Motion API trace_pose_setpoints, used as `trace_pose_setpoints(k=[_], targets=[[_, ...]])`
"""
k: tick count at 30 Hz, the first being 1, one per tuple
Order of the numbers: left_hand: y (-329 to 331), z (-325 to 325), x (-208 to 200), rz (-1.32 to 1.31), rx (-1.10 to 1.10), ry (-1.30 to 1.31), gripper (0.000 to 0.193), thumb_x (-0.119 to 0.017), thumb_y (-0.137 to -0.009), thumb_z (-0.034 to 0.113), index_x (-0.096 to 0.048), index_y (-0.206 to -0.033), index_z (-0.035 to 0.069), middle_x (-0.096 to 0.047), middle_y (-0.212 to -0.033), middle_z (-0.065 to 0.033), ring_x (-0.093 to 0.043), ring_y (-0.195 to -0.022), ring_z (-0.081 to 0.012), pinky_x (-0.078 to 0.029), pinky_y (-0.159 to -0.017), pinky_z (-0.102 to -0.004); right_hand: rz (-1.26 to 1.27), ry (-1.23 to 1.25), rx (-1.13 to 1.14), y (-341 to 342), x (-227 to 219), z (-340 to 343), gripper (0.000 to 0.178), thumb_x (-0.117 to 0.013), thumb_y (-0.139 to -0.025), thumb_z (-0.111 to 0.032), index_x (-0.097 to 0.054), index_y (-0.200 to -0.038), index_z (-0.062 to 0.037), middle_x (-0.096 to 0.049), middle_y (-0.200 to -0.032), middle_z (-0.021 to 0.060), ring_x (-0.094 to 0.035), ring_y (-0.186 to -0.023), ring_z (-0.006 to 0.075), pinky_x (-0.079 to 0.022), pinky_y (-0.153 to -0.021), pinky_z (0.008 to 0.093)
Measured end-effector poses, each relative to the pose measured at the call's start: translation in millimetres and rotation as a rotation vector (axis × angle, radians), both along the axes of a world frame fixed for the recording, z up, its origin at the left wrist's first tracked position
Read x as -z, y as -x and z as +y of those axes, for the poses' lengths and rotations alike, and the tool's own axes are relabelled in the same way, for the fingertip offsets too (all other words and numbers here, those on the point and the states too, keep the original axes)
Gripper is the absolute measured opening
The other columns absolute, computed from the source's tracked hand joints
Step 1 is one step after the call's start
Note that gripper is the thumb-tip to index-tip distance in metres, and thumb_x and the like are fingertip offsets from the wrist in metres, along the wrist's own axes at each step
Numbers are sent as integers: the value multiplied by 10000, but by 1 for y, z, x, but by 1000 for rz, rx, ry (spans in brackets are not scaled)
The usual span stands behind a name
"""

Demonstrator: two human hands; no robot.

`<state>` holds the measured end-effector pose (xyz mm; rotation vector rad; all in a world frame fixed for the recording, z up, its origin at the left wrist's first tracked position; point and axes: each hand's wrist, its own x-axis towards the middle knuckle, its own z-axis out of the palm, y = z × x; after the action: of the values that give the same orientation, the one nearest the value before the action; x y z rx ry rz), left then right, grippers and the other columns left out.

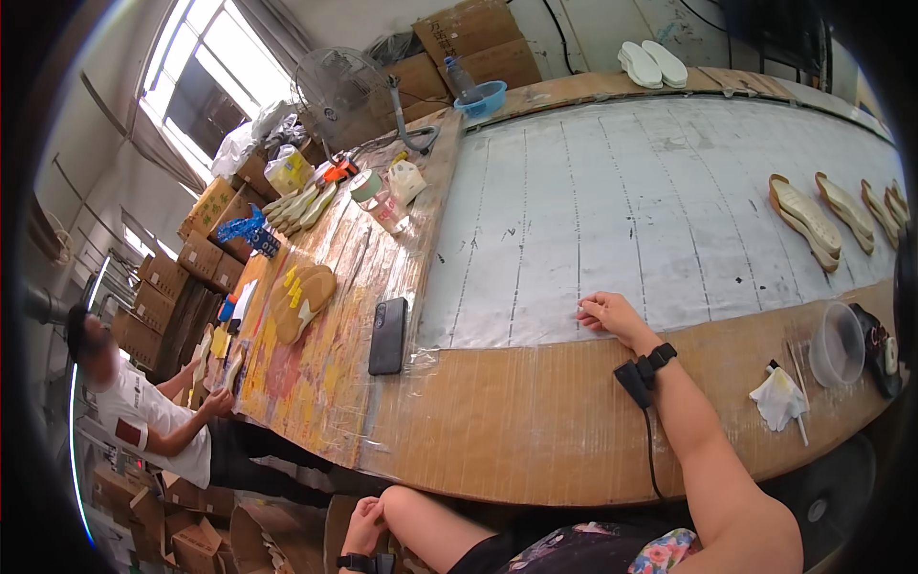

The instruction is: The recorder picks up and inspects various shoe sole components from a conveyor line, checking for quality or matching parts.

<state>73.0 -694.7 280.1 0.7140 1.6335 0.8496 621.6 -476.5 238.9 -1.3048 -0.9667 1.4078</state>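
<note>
My left hand sits low by my knee, its fingers curled under so I cannot tell what they touch. My right hand bends its fingertips onto the grey lined sheet, hiding the tips. The dark fisheye rim cuts off the tan shoe soles at far right. The co-worker's hand covers something too small to make out.

The right hand rests fingers-down on the grey belt — a black phone lies well left — the left hand rests on a knee.
</note>
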Motion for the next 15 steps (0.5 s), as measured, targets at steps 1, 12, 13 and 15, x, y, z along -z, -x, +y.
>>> trace_pose_setpoints(k=[1, 12, 13, 15], targets=[[-1, -2, -1, 18, 0, -10, 103, -520, -895, 205, -519, -960, 126, -555, -880, 5, -543, -837, -131, -466, -722, -380, -4, 6, -3, 1, -1, 0, 255, -528, -881, -220, -580, -982, 9, -627, -867, 80, -571, -737, 116, -465, -647, 234], [23, 11, 42, -332, -49, 110, 404, -478, -903, 369, -517, -1137, 41, -575, -1105, -73, -524, -1033, -203, -383, -929, -364, -35, 21, -4, -1, -5, 0, 276, -515, -891, -221, -567, -1048, 0, -630, -901, 88, -583, -765, 117, -476, -665, 232], [19, 13, 40, -324, -85, 170, 424, -469, -903, 382, -512, -1149, 38, -570, -1125, -79, -518, -1049, -214, -378, -935, -370, -34, 19, -4, -1, -6, 0, 276, -514, -891, -221, -567, -1047, 1, -630, -903, 89, -582, -766, 118, -475, -664, 232], [18, 13, 37, -332, -104, 234, 442, -455, -904, 404, -513, -1155, 44, -571, -1134, -83, -522, -1047, -227, -387, -923, -380, -29, 19, -6, 1, -8, 0, 276, -513, -891, -219, -567, -1044, 4, -629, -904, 91, -581, -769, 118, -475, -663, 232]])
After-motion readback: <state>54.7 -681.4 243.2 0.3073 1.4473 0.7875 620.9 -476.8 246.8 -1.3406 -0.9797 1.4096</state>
